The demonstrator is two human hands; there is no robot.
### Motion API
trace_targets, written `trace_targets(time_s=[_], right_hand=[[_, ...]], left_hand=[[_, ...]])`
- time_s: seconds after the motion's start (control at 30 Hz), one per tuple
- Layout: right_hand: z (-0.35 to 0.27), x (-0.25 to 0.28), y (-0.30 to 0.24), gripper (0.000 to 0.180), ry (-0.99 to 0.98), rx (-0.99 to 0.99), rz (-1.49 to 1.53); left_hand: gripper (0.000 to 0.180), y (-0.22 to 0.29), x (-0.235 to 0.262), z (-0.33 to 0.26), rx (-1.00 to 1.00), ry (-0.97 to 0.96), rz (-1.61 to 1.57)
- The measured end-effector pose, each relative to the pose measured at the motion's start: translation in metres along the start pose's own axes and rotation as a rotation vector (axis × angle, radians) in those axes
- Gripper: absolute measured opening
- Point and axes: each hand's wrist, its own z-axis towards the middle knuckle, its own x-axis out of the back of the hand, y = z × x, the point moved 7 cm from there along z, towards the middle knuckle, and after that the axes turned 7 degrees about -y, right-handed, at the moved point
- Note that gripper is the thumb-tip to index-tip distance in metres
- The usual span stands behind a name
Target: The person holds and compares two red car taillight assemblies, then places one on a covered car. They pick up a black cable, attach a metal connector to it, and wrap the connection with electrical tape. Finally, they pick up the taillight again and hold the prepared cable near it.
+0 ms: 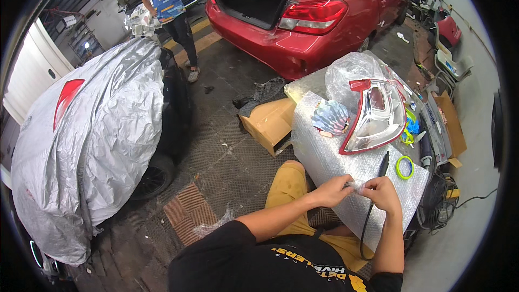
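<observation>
My left hand and my right hand meet above the near part of a bubble-wrap-covered work surface. Between their pinched fingertips is a small whitish, see-through crumpled piece; its kind is too small to make out. Just beyond my right hand lies a slim black corded tool, its cable running down past my wrist. To its right is a lime-green ring, like a tape roll. A car tail light with a red rim and clear lens sits farther back, beside a patterned hand fan.
A red car with its trunk raised stands ahead, a person next to it. At left is a vehicle under a silver cover. A cardboard box touches the work surface's left side; cables lie at right.
</observation>
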Motion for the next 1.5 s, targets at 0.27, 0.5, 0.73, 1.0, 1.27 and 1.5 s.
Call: trace_targets(time_s=[0.27, 0.5, 0.73, 1.0, 1.27, 1.5], right_hand=[[0.009, -0.006, -0.021, 0.015, 0.104, 0.032, 0.037], [0.020, -0.017, 0.004, 0.013, 0.090, 0.149, 0.327], [0.001, -0.005, -0.005, 0.014, 0.122, 0.085, 0.130], [-0.014, 0.013, 0.005, 0.018, 0.076, 0.009, 0.137], [-0.016, 0.016, 0.017, 0.014, 0.146, 0.217, 0.330], [-0.013, 0.017, 0.009, 0.014, 0.194, 0.274, 0.123]], left_hand=[[0.026, -0.012, 0.012, -0.001, 0.017, 0.007, -0.244], [0.020, -0.013, 0.016, -0.006, 0.071, -0.008, -0.506], [0.021, -0.010, 0.008, -0.006, -0.025, 0.137, -0.268], [0.022, 0.001, -0.021, 0.013, -0.009, 0.006, -0.526], [0.022, 0.015, -0.006, 0.020, -0.066, 0.054, -0.157], [0.020, 0.011, -0.007, 0.018, -0.048, 0.019, -0.194]])
